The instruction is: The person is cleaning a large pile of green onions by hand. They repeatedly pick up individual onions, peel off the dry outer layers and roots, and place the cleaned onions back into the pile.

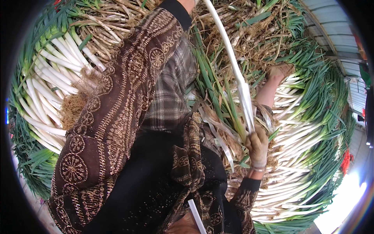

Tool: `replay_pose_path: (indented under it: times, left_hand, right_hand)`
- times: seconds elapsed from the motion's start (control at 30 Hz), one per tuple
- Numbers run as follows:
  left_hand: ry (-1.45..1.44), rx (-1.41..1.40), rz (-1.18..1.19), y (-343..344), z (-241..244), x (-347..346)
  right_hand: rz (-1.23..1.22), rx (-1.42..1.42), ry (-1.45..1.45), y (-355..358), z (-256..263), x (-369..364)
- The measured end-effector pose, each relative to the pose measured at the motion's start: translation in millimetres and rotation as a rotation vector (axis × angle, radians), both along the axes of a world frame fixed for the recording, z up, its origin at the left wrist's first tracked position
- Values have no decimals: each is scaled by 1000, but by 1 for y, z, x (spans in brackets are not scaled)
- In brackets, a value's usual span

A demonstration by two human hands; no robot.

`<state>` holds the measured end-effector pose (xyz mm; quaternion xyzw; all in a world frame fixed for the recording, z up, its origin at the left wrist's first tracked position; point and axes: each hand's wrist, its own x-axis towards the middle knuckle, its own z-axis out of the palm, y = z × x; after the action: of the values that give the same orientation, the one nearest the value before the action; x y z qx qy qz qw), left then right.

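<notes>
A long white green onion stalk (225, 38) runs from the top edge down towards my right hand. My right hand (258, 146), seemingly in a thin pale glove, is closed around a thin whitish strip of peel (246, 102) at the stalk's lower end. Green and yellowing leaves (214, 87) lie just beside that hand. My left hand (188, 4) is mostly cut off by the top edge, near the stalk's upper end; its fingers are hidden. Loose dry peel (226, 134) hangs by my lap.
Cleaned onions with roots (49, 84) are heaped at left. A long row of white-stalked onions (292, 140) lines the right. Unpeeled, earthy onions (248, 44) lie ahead. A bare foot (280, 71) rests between the piles. Corrugated metal sheeting (327, 20) stands at upper right.
</notes>
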<state>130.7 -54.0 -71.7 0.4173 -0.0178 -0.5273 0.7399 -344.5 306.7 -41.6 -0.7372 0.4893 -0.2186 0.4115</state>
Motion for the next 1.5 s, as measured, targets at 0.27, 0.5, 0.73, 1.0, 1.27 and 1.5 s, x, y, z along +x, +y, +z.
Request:
replay_pose_path:
  times: [0.27, 0.5, 0.73, 1.0, 1.27, 1.5]
  left_hand:
    - [-58, -158, -56, -6, 0, 27]
    - [65, -731, -725, 9, 123, -158]
    - [-1382, -1284, -1038, 168, 150, -302]
    - [-1599, -969, -2128, 177, 113, -227]
    - [-2034, -891, -1870, 159, 71, -211]
    - [-1941, -802, -1849, 157, 59, -196]
  right_hand:
    - [-108, -18, 493, 11, 42, -23]
    - [-302, 42, -223, -73, 50, 76]
    - [-953, -333, -438, -48, 53, -84]
    - [-1148, -140, 1247, 56, 33, -312]
    - [-421, -65, 301, -240, -63, -95]
    - [-595, -149, 469, -465, -213, -57]
